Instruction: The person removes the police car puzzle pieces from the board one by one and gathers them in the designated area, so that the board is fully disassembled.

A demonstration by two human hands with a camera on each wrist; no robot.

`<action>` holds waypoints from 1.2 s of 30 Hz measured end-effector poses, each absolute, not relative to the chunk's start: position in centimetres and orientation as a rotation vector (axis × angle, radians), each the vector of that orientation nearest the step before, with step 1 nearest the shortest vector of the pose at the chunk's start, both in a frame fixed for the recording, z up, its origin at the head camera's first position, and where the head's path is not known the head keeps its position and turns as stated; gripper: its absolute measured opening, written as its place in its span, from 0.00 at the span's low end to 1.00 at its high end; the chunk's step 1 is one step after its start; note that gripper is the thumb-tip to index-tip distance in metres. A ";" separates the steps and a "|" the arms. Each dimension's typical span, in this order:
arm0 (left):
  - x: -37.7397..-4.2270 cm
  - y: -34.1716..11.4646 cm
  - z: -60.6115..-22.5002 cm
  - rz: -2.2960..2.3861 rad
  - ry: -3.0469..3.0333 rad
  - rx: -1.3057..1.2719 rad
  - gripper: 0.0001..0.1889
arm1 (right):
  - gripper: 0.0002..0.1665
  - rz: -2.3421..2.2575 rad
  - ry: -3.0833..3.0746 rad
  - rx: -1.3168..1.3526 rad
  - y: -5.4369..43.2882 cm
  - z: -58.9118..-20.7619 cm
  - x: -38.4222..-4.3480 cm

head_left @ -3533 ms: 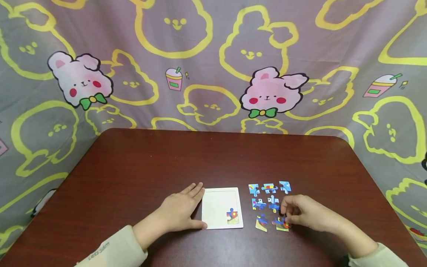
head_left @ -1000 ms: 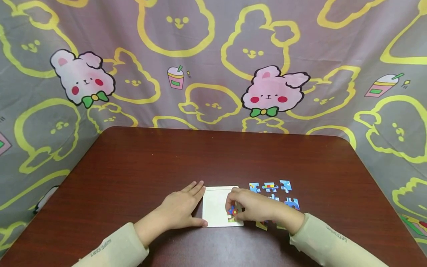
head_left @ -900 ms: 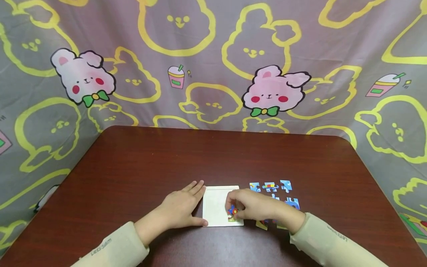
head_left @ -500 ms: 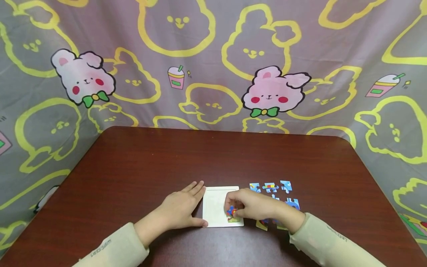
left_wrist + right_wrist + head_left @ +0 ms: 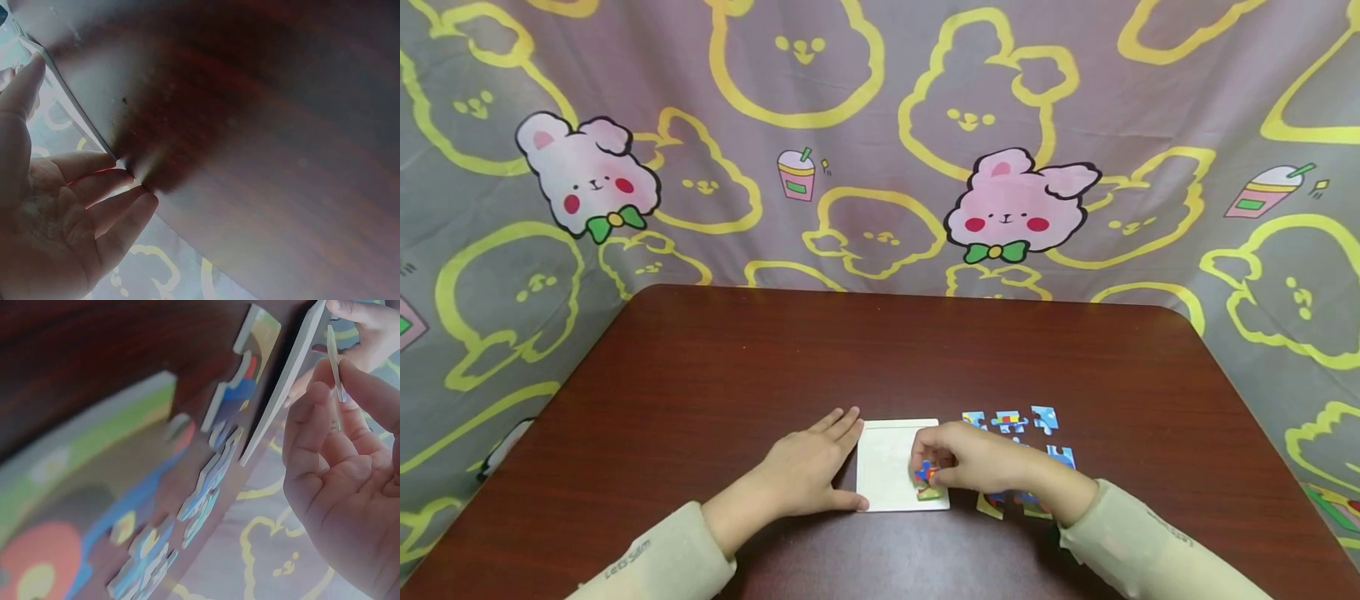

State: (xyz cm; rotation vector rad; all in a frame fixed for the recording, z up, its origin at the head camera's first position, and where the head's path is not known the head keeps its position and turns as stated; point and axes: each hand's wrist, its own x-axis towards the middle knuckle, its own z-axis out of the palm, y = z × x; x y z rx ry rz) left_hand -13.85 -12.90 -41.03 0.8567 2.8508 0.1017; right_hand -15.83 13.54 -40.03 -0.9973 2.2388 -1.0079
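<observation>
In the head view my right hand [image 5: 973, 458] pinches a jigsaw piece [image 5: 927, 475] over the lower right corner of the white puzzle tray [image 5: 883, 467]. The right wrist view shows this piece [image 5: 335, 362] edge-on between thumb and fingers, apart from the tray [image 5: 284, 387]. My left hand [image 5: 808, 471] lies at the tray's left side, thumb by the lower corner and fingers by the upper one. Those fingers look extended in the left wrist view, touching the tray's edge [image 5: 75, 106]. Loose jigsaw pieces [image 5: 1009, 421] lie right of the tray, some hidden under my right forearm.
The dark brown table [image 5: 880, 358] reaches back to a grey curtain [image 5: 865, 108] with cartoon prints. In the right wrist view, a large-looking piece [image 5: 94, 487] lies closest to the camera.
From the loose pieces on the right, my right hand has moved left to the tray. It now pinches the piece that lay in the lower right corner. My left hand stays in place.
</observation>
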 end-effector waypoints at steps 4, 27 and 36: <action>-13.8 -12.9 -41.0 0.100 2.854 0.860 0.55 | 0.11 -1.013 2.246 -1.006 14.0 -39.9 -15.8; -13.8 -12.9 -40.9 0.101 2.834 0.858 0.55 | 0.08 -1.000 2.335 -0.942 18.1 -39.3 -15.5; -13.9 -12.9 -40.9 0.107 2.833 0.872 0.55 | 0.06 -1.083 2.330 -0.927 19.9 -39.6 -15.3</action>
